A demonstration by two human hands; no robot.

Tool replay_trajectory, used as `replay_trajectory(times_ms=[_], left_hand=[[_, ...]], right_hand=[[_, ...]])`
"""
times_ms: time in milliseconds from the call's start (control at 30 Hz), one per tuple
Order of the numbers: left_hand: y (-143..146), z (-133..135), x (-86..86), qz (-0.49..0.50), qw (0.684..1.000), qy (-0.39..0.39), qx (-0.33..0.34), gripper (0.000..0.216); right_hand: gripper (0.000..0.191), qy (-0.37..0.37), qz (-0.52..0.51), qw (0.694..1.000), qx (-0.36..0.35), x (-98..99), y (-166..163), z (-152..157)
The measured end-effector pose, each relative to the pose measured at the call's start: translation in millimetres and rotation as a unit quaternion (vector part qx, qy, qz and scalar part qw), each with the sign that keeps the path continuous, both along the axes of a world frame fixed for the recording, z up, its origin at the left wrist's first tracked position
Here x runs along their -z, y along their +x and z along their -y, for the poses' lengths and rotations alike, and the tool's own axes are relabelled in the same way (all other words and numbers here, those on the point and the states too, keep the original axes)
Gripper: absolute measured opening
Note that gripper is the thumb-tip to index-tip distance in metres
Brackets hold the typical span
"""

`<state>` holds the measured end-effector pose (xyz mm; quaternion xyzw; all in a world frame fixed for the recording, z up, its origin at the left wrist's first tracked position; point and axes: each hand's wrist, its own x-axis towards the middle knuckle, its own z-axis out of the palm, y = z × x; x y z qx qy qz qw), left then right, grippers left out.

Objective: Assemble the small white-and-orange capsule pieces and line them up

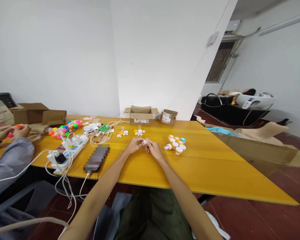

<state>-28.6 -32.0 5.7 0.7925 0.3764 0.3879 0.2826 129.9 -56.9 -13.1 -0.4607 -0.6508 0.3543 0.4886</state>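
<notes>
Both my hands meet over the middle of the table, around a small clear container [145, 141] with pale, dark-specked contents. The fingers of my left hand [135, 146] pinch it from the left, and my right hand [154, 149] grips it from the right. Fingers cover part of it, and fine detail is too small to tell. Right of my hands stands a cluster of small jars [179, 150] with white, orange and teal lids. Just beyond my hands lie small white and yellow pieces [139, 132], with a similar little pile [122, 133] to their left.
An open cardboard box [140, 118] and a smaller box [168, 117] stand by the wall. To the left are a phone [97, 159], a power strip [73, 151] with tangled cables, and colourful balls [62, 131]. A co-worker's hands [21, 131] hold something orange at far left.
</notes>
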Motion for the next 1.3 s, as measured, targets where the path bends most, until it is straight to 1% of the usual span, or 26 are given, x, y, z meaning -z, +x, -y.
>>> replay_trajectory(times_ms=[200,333,467,700,833,967,1133,1300], left_hand=[[-3.1,-3.8,4.0,-0.056,0.995,0.079,-0.031,0.012],[-5.3,-8.2,8.0,-0.072,0.991,0.100,-0.053,0.017],[-6.7,-10.4,10.0,-0.082,0.989,0.105,-0.069,0.015],[-6.7,-7.1,11.7,-0.137,0.982,0.104,-0.074,0.015],[-5.8,-5.0,9.2,-0.130,0.985,0.092,-0.063,0.016],[-5.0,-2.2,5.1,-0.118,0.989,0.075,-0.044,0.019],[-5.0,-0.7,4.3,-0.102,0.991,0.069,-0.051,0.018],[-5.8,-1.0,6.9,-0.102,0.992,0.059,-0.052,0.018]], right_hand=[[0.055,0.014,-0.037,0.999,0.028,-0.6,-0.3,0.4],[0.054,0.034,-0.052,0.996,0.056,-1.7,1.7,0.8],[0.050,0.032,-0.068,0.995,0.072,-2.3,1.9,1.6],[0.041,0.022,-0.068,0.994,0.087,0.9,4.3,-1.6],[0.036,0.030,-0.041,0.994,0.096,4.7,6.7,-5.8],[0.023,0.045,0.006,0.993,0.113,8.7,8.3,-10.1],[0.010,0.034,0.048,0.991,0.124,13.5,8.8,-13.6],[0.007,0.029,0.064,0.990,0.120,12.8,7.1,-10.8]])
